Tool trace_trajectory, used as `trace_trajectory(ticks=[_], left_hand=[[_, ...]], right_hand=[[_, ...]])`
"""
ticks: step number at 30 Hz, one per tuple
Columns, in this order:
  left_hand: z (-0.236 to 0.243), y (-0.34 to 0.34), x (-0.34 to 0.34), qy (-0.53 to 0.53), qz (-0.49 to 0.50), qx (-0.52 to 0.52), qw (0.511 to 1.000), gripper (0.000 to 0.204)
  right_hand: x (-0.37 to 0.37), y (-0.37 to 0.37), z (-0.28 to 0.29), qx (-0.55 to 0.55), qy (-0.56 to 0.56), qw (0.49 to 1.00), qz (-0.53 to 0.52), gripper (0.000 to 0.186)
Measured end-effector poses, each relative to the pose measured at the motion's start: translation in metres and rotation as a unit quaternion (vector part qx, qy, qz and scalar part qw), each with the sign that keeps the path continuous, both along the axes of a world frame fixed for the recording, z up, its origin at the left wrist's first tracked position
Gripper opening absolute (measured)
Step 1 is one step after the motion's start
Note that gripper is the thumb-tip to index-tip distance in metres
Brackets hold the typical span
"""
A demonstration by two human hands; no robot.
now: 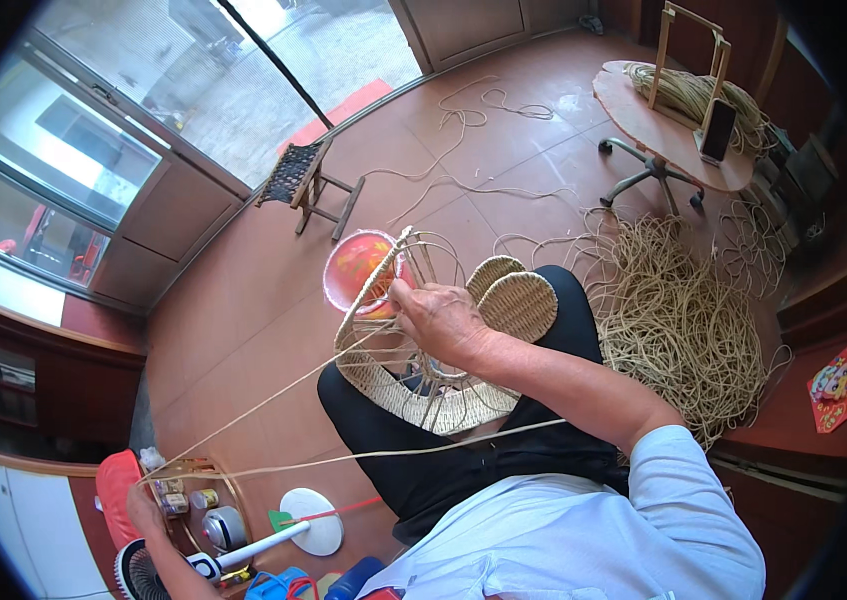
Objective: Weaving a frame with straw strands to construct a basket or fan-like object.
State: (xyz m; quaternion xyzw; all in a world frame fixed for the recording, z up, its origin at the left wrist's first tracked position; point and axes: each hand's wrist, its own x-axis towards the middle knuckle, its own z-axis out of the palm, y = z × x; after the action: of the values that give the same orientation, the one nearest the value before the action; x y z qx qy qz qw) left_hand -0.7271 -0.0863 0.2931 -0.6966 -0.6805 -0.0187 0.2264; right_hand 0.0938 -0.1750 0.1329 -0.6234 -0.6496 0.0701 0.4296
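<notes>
A partly woven straw piece with bare ribs, like a basket frame (433,408), lies across my lap. My right hand (445,318) is closed on its upper part, near the bare ribs; the fingertips are partly hidden. Out to the lower left, my left hand (145,508) is closed on a straw cord (268,400) pulled taut from the frame. A second length of the cord runs from that hand across my lap to the right. Two woven oval pieces (521,308) rest against my right thigh, beside my right wrist.
A large heap of loose cord (678,330) covers the floor at my right. Beyond the frame stand a pink-rimmed basin (338,285) and a folding stool (298,180). A round wheeled table (633,115) holds coiled cord and a phone (718,130). A fan (205,567) stands near my left arm.
</notes>
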Motion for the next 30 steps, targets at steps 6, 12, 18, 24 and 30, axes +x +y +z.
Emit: trace_trajectory(ticks=[6,12,18,24,30], left_hand=[[0.002,0.052,0.028,0.024,0.188,-0.332,0.924,0.057],[-0.091,-0.023,0.388,-0.378,-0.169,-0.31,0.856,0.026],[-0.089,-0.109,0.548,-0.406,-0.274,-0.331,0.807,0.02],[-0.102,-0.114,0.588,-0.414,-0.333,-0.303,0.791,0.016],[-0.111,-0.091,0.64,-0.492,-0.322,-0.216,0.78,0.014]], right_hand=[[-0.012,0.012,-0.001,0.044,-0.123,0.991,-0.041,0.031],[-0.013,0.007,-0.002,0.064,-0.168,0.981,-0.076,0.033],[-0.022,0.012,-0.008,0.044,-0.106,0.991,-0.07,0.039],[-0.02,-0.002,0.011,-0.058,0.013,0.997,-0.045,0.04],[0.011,-0.008,0.0,-0.041,0.496,0.863,0.087,0.021]])
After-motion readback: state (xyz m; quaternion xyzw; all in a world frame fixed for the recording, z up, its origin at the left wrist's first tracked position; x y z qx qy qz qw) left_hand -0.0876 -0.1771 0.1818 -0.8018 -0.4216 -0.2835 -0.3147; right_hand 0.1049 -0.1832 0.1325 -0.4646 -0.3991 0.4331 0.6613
